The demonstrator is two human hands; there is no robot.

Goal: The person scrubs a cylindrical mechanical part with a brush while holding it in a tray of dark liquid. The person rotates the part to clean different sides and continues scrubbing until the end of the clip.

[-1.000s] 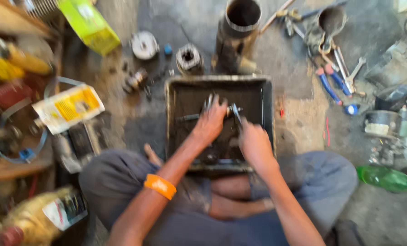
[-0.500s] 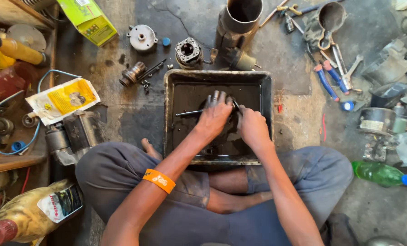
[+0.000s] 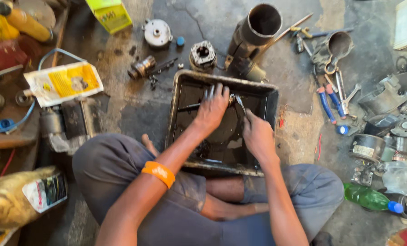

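Note:
I sit cross-legged on the floor with a black metal tray (image 3: 180, 91) of dark oily liquid in front of my knees. My left hand (image 3: 212, 107) reaches into the tray, fingers spread over a small metal part I cannot make out. My right hand (image 3: 257, 134) is closed around a thin metal tool (image 3: 240, 104) whose tip points at the left hand. A thin rod (image 3: 188, 107) lies in the liquid to the left of my left hand. An orange band (image 3: 158, 173) sits on my left wrist.
Beyond the tray stand a large metal cylinder (image 3: 253, 36), a small engine part (image 3: 202, 55) and a round housing (image 3: 157, 33). Blue-handled pliers (image 3: 327, 102), wrenches and machine parts lie at the right, with a green bottle (image 3: 370, 198). Left: a yellow-and-white pouch (image 3: 63, 83) and a yellow box (image 3: 109, 14).
Both hands stay in the tray and shift only slightly. The view has steadied from blurred to sharp, and the tray now sits a little lower in it.

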